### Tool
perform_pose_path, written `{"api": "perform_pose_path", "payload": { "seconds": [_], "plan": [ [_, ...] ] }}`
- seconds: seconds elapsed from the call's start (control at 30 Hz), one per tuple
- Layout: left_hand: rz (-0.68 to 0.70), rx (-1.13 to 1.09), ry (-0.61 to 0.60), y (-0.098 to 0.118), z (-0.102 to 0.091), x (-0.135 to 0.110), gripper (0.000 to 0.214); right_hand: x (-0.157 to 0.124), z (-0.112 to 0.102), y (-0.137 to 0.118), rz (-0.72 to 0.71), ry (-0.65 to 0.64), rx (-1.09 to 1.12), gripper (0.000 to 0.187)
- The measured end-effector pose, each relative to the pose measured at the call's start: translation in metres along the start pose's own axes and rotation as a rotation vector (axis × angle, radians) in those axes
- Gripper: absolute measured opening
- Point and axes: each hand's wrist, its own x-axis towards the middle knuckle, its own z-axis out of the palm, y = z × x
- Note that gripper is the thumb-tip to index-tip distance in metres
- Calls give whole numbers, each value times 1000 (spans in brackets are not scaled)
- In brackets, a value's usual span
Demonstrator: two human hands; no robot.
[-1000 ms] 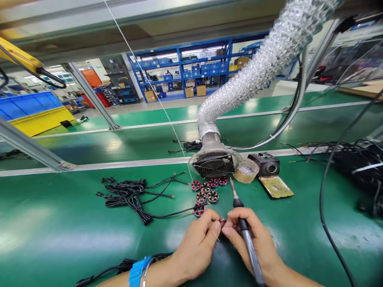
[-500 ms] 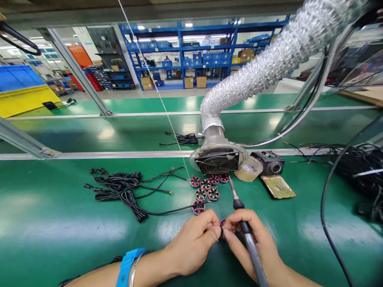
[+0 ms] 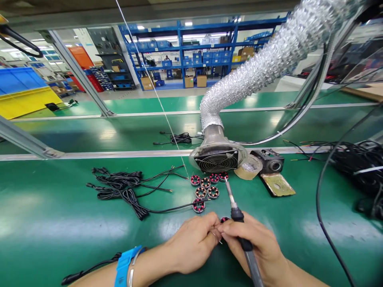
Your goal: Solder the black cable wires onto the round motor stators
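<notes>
My right hand (image 3: 261,243) is closed around a soldering iron (image 3: 247,245), whose metal tip points up and away over the bench. Its thumb and forefinger also pinch close against my left hand (image 3: 194,243). That hand is closed, fingertips pressed together, with a thin wire (image 3: 221,242) poking out below them. Just beyond the fingertips a small round motor stator (image 3: 224,219) with red windings shows in part; the fingers cover the rest. Several more stators (image 3: 213,193) lie in a cluster ahead, and a black cable (image 3: 170,210) reaches to the nearest one.
A fume extractor (image 3: 220,159) on a silver duct hangs over the stators. To its right are a tape roll (image 3: 248,167), a soldering-iron stand (image 3: 271,161) and a sponge tray (image 3: 278,185). Coiled black cables (image 3: 119,185) lie left; a cable heap (image 3: 359,163) sits right.
My right hand has turned slightly, and the iron's tip has swung a little left. My fingertips have drawn closer together, covering the piece between them. The view has shifted slightly.
</notes>
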Motion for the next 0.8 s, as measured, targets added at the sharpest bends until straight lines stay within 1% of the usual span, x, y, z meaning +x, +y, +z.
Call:
{"api": "perform_pose_path", "payload": {
  "seconds": [0.07, 0.13, 0.2, 0.27, 0.37, 0.47, 0.57, 0.63, 0.73, 0.8],
  "plan": [
    [-7, 28, 1, 1, -1, 0, 20, 3, -3, -3, 17, -25, -13, 52],
    [-15, 32, -7, 1, -1, 0, 19, 4, -4, -6, -12, -41, -23, 53],
    [-18, 30, -20, 2, 0, 0, 18, 4, -2, -6, -55, -27, -35, 49],
    [-12, 30, -17, 3, 0, -1, 16, 2, 1, -4, -64, -9, -57, 45],
    [3, 48, -6, 4, -1, -2, 15, 0, -1, 4, -4, -23, -76, 41],
    [7, 37, -3, 3, -5, -3, 16, 4, -9, 11, 29, -64, -84, 33],
    [-10, -26, -13, 2, -9, -2, 16, 8, -16, 13, -13, -120, -92, 26],
    [-24, -84, -37, 0, -11, -1, 16, 8, -18, 14, -33, -126, -94, 24],
    [-43, -191, -66, -6, -9, 2, 16, 6, -15, 16, -38, -119, -83, 27],
    [-46, -305, -81, -10, -7, 4, 16, 4, -11, 16, -42, -110, -80, 30]
  ]
}}
